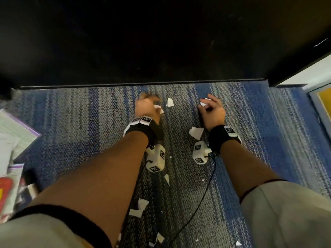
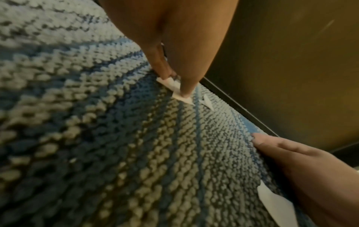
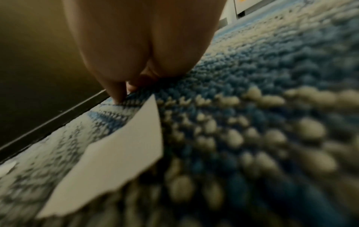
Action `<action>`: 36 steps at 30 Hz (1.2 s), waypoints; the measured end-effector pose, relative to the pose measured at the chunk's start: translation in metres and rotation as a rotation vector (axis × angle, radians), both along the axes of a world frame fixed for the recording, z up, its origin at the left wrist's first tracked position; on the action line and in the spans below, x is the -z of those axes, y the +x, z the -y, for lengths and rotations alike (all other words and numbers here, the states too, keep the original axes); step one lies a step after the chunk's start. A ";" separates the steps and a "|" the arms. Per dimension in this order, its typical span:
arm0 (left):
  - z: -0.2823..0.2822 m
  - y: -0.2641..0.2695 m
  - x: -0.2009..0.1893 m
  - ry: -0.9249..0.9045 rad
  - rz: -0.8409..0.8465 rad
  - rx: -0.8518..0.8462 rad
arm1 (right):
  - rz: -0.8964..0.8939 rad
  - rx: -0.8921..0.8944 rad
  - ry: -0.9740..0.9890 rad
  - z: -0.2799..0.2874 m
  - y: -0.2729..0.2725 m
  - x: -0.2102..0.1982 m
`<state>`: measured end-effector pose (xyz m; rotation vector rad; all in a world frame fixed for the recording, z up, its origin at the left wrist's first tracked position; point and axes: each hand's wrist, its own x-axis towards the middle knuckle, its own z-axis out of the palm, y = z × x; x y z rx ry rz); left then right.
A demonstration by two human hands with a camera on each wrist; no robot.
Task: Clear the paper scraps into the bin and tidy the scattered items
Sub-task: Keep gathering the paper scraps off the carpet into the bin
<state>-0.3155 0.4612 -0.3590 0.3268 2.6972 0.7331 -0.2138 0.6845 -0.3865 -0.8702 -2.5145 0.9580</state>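
Gathering step. My left hand [image 1: 146, 108] pinches a torn white paper scrap [image 2: 179, 90] against the blue-grey woven carpet [image 1: 250, 122]; right hand [image 1: 213, 111] curls round another white scrap [image 1: 203, 104]. Loose scraps [image 1: 196, 132] remain nearby. Bin unseen; next I lift and locate it.

Floor covering: looped carpet [image 1: 250, 133] in blue and grey stripes, throughout. Far side: dark vertical panel [image 1: 143, 42] with a black base strip [image 1: 143, 84] meeting the carpet. Far right: white surface [image 1: 311, 72] beside the panel, and a yellow panel in a grey frame [image 1: 325, 102], partly cut off.
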 end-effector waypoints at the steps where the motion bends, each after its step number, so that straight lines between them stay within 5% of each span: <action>1: 0.004 0.000 0.004 0.004 -0.041 -0.021 | -0.007 0.019 -0.017 0.000 0.000 -0.001; 5: 0.017 0.007 0.011 0.068 -0.164 -0.010 | 0.028 0.084 -0.081 -0.005 -0.004 0.003; 13: 0.014 0.007 0.007 0.143 -0.120 -0.049 | -0.017 0.092 -0.233 -0.009 -0.007 0.001; 17: -0.016 0.003 -0.002 0.306 -0.166 -0.252 | 0.000 0.060 -0.287 -0.012 -0.008 -0.004; 22: -0.037 -0.002 -0.001 0.322 -0.025 -0.162 | 0.021 0.045 -0.294 -0.014 -0.008 0.000; 25: -0.038 0.008 0.007 0.377 -0.081 -0.110 | 0.018 0.042 -0.286 -0.016 -0.009 0.002; 29: -0.039 0.003 0.011 0.229 -0.066 0.027 | 0.013 0.043 -0.295 -0.016 -0.010 0.005; 36: -0.029 -0.006 -0.005 0.290 0.069 -0.137 | 0.002 0.058 -0.297 -0.007 -0.007 -0.007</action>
